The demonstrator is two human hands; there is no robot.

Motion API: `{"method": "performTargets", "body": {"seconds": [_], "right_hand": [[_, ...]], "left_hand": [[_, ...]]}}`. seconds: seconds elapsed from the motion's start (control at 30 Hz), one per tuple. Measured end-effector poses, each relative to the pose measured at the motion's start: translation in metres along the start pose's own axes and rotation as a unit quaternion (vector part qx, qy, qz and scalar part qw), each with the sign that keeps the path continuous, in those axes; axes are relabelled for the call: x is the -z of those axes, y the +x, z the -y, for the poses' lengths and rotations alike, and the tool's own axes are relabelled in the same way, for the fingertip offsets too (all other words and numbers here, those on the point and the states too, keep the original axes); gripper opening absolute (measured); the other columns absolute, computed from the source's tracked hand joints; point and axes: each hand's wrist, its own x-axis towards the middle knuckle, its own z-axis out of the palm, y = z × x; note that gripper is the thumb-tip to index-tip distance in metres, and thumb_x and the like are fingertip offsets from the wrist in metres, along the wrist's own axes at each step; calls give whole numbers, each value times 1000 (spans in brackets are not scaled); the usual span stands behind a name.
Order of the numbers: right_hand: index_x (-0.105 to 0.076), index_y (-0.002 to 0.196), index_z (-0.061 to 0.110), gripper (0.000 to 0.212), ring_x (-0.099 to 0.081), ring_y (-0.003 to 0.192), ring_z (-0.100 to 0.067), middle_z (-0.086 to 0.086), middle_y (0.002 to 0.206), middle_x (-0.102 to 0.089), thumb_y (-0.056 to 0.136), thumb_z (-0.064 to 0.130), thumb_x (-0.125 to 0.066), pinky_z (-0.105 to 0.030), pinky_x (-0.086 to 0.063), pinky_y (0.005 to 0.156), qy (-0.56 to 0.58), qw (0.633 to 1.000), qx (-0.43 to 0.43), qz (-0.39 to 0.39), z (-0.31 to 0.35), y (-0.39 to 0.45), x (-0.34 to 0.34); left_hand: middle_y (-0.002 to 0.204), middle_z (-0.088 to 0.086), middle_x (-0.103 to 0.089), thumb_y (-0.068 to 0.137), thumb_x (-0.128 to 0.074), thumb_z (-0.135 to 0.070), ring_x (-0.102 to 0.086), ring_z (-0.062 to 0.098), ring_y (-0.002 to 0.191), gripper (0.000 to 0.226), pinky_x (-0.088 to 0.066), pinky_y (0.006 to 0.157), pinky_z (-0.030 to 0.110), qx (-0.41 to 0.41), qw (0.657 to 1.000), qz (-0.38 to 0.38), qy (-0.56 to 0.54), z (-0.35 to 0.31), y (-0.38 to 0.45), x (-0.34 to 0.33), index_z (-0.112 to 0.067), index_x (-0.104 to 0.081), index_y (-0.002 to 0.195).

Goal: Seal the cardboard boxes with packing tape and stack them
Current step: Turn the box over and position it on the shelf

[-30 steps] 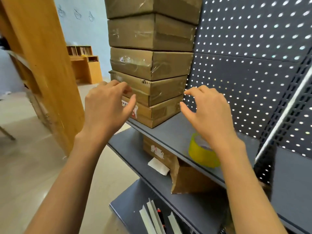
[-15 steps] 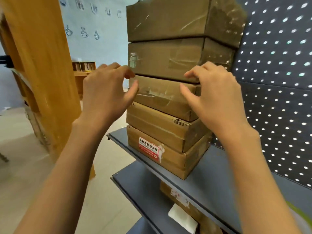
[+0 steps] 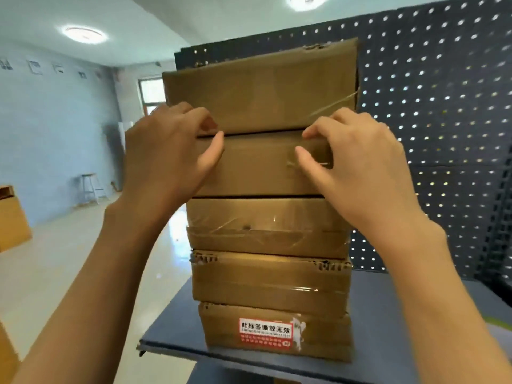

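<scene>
Several taped cardboard boxes stand stacked on a dark shelf board (image 3: 171,335). The bottom box (image 3: 221,325) carries a red label. Both my hands are raised to the second box from the top (image 3: 257,167). My left hand (image 3: 166,156) covers its left front corner, bent fingertips at the seam under the top box (image 3: 263,92), thumb on the front face. My right hand (image 3: 357,164) mirrors this at the right corner, fingertips on the seam and thumb against the taped front. Neither hand wraps round a box.
A dark pegboard (image 3: 432,112) backs the shelf at right. At the right edge a yellow-green sliver (image 3: 502,324) lies on the shelf. Open floor spreads to the left, with a cardboard box (image 3: 11,217) and a stool (image 3: 88,189) near the wall.
My view has tilted up and swung to face the stack head on. Both hands rose from the lower boxes to the seam under the top box and now touch it.
</scene>
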Motion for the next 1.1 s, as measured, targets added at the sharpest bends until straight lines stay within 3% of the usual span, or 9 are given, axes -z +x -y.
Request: {"method": "performTargets", "body": {"seconds": [0.27,0.4,0.47,0.57,0.63,0.7,0.83,1.0,1.1], "right_hand": [[-65,90,12,19,-56,84,-23,-3,88,-61,89,31,-65,-34,-40,71,-23,999,-27,-13,12,33,18],[-51,105,7,47,-40,90,-19,-6,100,-45,83,44,-69,-34,-40,77,-6,991,-123,-50,4,53,18],[-40,128,7,73,-41,108,-23,-11,122,-42,78,51,-70,-35,-37,94,52,980,-192,-16,-1,55,14],[-10,151,13,107,-27,139,-20,-7,152,-25,74,58,-70,-35,-26,113,205,924,-312,80,-6,55,5],[-13,152,16,109,-30,140,-17,0,153,-31,71,61,-71,-38,-29,115,258,900,-337,103,-12,53,-4],[-29,147,18,98,-44,129,-12,7,139,-48,70,59,-74,-33,-40,105,273,897,-337,89,-17,51,-12],[-45,136,19,75,-52,95,5,21,106,-54,74,48,-76,1,-39,70,275,908,-311,51,-17,50,-9],[-49,131,20,68,-49,87,26,24,104,-57,74,44,-77,-1,-41,80,275,921,-275,-9,-10,42,13],[-50,130,21,67,-54,97,16,19,110,-61,74,46,-76,-3,-43,84,277,925,-257,-31,-5,31,34]], "left_hand": [[102,13,-68,89,-57,-36,-60,32,95,33,-41,74,35,20,998,-5,-67,19,34,5,-11,-67,108],[138,20,-38,84,-67,-39,-33,36,129,64,-31,105,41,120,984,26,-131,26,47,-5,-10,-45,136],[147,15,-25,81,-71,-42,-24,30,137,83,-21,112,34,205,947,62,-240,30,46,-13,-13,-28,145],[150,4,-26,77,-72,-47,-31,21,135,95,-30,109,35,316,859,90,-392,36,39,-25,-20,-16,148],[132,-8,-39,78,-71,-46,-46,11,116,89,-39,95,27,359,806,114,-457,37,36,-29,-22,-20,146],[115,-13,-44,79,-69,-45,-49,0,93,78,-40,80,20,364,783,139,-485,37,36,-32,-21,-29,141],[102,-20,-49,81,-68,-45,-47,-11,84,61,-39,67,11,324,798,147,-487,40,36,-31,-23,-39,129],[106,-22,-47,79,-65,-48,-49,-10,90,63,-39,70,7,290,826,91,-476,28,31,-9,-24,-37,131],[112,-19,-47,78,-64,-50,-49,-4,99,67,-41,78,8,272,830,55,-485,16,22,10,-25,-36,132]]}}
